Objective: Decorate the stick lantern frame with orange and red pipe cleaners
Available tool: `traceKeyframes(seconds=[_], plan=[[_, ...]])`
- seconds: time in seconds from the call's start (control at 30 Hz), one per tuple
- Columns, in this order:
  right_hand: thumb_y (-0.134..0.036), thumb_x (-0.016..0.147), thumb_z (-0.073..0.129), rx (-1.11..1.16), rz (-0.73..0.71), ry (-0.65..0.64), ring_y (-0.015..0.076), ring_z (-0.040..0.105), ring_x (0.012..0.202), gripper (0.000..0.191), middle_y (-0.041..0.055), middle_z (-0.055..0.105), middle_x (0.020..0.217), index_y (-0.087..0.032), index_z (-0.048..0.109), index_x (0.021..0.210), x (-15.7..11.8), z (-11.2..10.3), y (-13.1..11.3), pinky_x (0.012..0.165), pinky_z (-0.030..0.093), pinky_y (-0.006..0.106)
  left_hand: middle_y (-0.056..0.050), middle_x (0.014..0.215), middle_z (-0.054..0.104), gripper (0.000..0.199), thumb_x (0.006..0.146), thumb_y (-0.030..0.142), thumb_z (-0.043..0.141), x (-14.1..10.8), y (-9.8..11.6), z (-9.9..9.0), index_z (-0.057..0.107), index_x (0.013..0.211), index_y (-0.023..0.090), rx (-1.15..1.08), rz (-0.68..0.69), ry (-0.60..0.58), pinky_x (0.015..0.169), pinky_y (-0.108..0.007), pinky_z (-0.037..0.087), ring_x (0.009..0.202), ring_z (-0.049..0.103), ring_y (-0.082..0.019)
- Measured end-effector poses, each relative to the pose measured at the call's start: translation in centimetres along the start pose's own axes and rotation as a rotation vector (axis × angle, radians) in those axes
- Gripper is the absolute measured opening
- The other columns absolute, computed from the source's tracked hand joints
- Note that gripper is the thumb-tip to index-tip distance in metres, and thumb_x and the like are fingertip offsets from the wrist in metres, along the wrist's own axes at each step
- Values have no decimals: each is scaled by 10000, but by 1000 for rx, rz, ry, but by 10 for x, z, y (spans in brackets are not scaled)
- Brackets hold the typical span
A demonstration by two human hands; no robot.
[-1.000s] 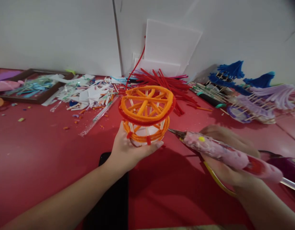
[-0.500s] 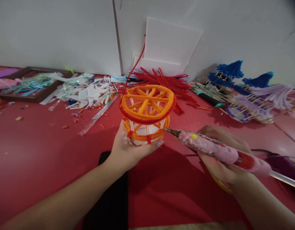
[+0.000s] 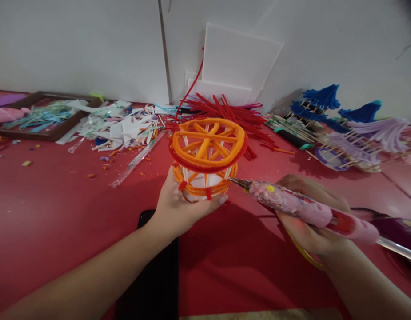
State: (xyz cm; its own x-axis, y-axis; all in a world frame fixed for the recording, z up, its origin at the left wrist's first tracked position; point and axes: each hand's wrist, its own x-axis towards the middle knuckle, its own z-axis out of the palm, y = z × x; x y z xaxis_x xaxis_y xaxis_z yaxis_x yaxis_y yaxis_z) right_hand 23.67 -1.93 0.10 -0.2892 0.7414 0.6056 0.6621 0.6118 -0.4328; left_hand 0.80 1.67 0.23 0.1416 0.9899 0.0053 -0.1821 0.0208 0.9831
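Note:
My left hand (image 3: 181,204) is closed around the lower part of a pipe-cleaner model (image 3: 207,144), its thumb across the front. The model has an orange spoked wheel with a red rim on top, pale sticks as posts, and an orange ring below with short red pieces on it. In my right hand (image 3: 312,213) is a pink glue gun (image 3: 292,202), a clear glue stick coming out of its rear end. The metal nozzle points left, at the right side of the lower ring; whether it touches cannot be made out.
A black phone (image 3: 155,275) lies under my left forearm. Red pipe cleaners (image 3: 221,106) are heaped behind the model, with white boards (image 3: 238,58) against the wall. White scraps (image 3: 125,129) and a brown frame (image 3: 48,133) lie left; blue and lilac roofed models (image 3: 358,124) stand right.
The top of the model has tipped slightly to the right in my left hand. The glue gun stays almost still beside the lower ring.

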Motion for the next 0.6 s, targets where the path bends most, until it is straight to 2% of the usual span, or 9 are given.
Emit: traceKeyframes(seconds=[0.2, 0.33, 0.47, 0.6], plan=[[-139, 767, 580, 11, 16, -16, 154, 569, 600, 115, 14, 579, 736, -240, 544, 809, 1, -1, -1, 501, 437, 283, -102, 1084, 713, 481, 557, 188, 830, -1, 2, 2, 524, 928, 203, -3, -5, 15, 911, -457, 557, 1007, 689, -312], [-140, 766, 556, 28, 51, -21, 166, 584, 608, 128, 18, 587, 731, -249, 564, 833, 3, -1, -2, 501, 442, 291, -80, 1065, 718, 510, 548, 239, 837, -1, -2, 1, 525, 949, 208, -6, -1, 19, 924, -478, 545, 1012, 685, -322], [-146, 753, 554, 53, 28, -18, 162, 562, 566, 133, 14, 577, 712, -248, 570, 837, 5, -1, -2, 480, 430, 293, -75, 1085, 713, 531, 561, 255, 836, -1, -7, 0, 523, 988, 217, -20, 36, 19, 931, -467, 546, 1017, 686, -311], [-140, 749, 546, 65, 19, -38, 158, 551, 560, 155, 15, 562, 711, -253, 574, 852, 5, -2, -1, 475, 426, 288, -78, 1095, 711, 532, 548, 249, 846, -1, -7, -1, 532, 976, 211, -29, 13, 10, 941, -455, 544, 1029, 679, -321]])
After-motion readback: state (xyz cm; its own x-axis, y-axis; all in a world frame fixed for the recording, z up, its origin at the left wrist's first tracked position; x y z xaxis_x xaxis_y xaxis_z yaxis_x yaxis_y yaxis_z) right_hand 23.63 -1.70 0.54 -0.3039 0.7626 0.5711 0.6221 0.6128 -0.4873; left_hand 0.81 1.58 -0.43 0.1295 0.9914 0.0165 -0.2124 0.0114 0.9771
